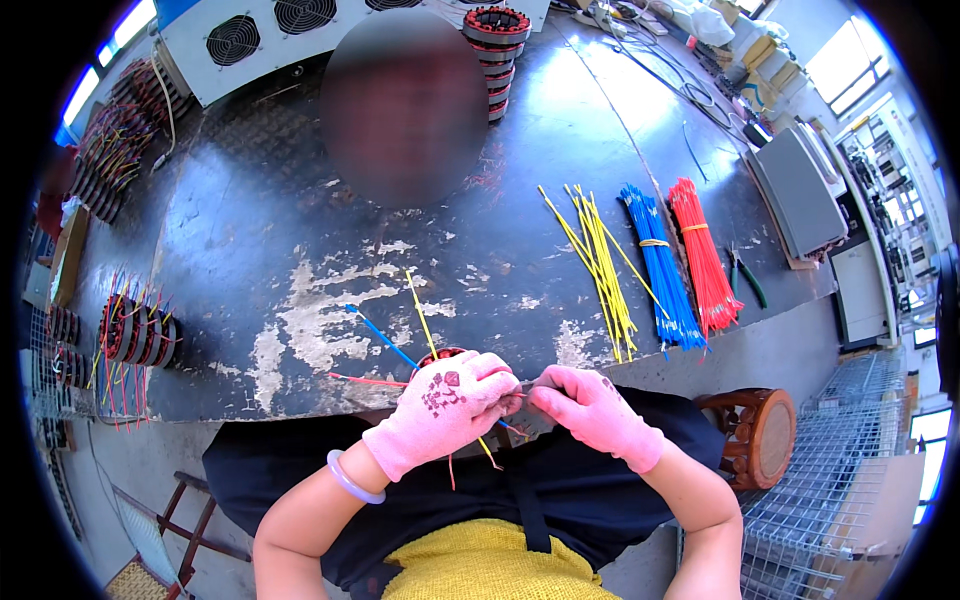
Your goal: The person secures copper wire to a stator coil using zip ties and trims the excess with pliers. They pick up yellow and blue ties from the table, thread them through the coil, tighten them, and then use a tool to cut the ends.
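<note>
My left hand (445,405), in a pink patterned glove, is closed over a small motor stator (440,355) at the table's front edge; the glove hides most of it. A yellow wire (420,312), a blue wire (383,335) and a red wire (366,380) stick out on its far and left sides. Below the glove, more wire ends hang over my lap. My right hand (595,410), also gloved, is closed in a pinch just right of the left fingers. A thin wire end (521,395) seems to run between the two hands.
On the right lie loose yellow wires (600,270), a tied blue bundle (660,270), a tied red bundle (703,260) and green-handled pliers (750,278). Wired stators (140,332) stand at left; more are stacked (497,50) at the back. A wooden stool (750,435) is beside me.
</note>
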A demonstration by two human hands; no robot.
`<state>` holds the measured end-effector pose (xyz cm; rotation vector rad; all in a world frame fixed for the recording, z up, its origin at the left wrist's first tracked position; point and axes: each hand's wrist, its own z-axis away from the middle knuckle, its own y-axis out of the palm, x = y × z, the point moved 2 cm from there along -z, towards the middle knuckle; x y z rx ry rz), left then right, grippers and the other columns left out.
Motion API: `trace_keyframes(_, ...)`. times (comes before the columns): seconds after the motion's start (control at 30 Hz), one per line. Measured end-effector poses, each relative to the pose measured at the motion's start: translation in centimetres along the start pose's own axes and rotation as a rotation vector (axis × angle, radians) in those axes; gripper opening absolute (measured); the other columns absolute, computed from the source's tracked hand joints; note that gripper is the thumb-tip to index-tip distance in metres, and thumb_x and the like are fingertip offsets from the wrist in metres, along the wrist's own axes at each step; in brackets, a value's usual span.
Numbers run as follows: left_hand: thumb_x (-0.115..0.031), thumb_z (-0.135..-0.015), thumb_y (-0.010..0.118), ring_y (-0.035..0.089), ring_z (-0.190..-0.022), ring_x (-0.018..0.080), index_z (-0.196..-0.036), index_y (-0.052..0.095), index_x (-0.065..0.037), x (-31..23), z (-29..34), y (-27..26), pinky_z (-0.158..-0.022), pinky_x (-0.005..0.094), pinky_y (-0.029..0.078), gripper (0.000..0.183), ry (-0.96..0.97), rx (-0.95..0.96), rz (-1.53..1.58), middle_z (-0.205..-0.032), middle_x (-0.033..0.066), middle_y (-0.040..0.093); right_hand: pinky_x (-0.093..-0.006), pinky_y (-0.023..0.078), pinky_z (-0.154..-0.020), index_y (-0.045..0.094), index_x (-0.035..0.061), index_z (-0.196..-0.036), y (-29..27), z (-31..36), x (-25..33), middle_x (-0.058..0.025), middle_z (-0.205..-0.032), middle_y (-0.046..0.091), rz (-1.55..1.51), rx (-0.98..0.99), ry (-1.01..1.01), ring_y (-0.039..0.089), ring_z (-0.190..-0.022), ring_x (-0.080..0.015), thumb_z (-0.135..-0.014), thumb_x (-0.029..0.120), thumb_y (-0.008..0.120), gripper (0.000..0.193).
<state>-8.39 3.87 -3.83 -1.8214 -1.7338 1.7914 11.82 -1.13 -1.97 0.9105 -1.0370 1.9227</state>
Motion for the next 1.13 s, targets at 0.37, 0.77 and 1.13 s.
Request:
trace_keyframes(0.37, -0.001, -0.08, 0.067, 0.067, -0.084, 0.0285, -0.091, 0.068, -0.007, 1.7, 0.6, -3.3, -0.075, 0.0393, 0.054, 0.012, -0.169, -0.087, -0.068, -0.092, 0.0061, 0.067, -0.0396, 0.052, -0.064, 0.068, 0.0108, -0.083, -0.2, 0.4, -1.0, -0.0058, -0.072, 0.06, 0.83, -0.337, -0.378, 0.065, -0.07, -0.0271, -0.085, 0.034, 0.078, 0.026)
trace_keyframes(0.77, -0.003, -0.079, 0.07, 0.067, -0.085, 0.0271, -0.093, 0.067, -0.009, 1.8, 0.9, -2.8, -0.075, 0.0391, 0.055, 0.016, -0.13, -0.079, -0.109, -0.093, 0.0045, 0.066, -0.0213, 0.045, -0.065, 0.068, 0.0046, -0.102, 2.8, -5.2, 0.4, 0.0026, -0.083, 0.064, -0.372, 0.106, 0.163, 0.058, -0.073, -0.0046, -0.1, 0.024, 0.062, 0.021)
trace_keyframes(1.13, -0.004, -0.077, 0.07, 0.066, -0.088, 0.0253, -0.096, 0.066, -0.01, 2.2, 1.0, -2.8, -0.076, 0.0382, 0.055, 0.02, -0.105, -0.056, -0.099, -0.096, 0.003, 0.066, -0.0389, 0.053, -0.08, 0.061, 0.0153, -0.108, 1.5, -4.2, 2.3, -0.0019, -0.1, 0.063, 0.985, -0.191, -0.697, 0.066, -0.1, -0.0248, -0.087, 0.022, 0.072, 0.024)
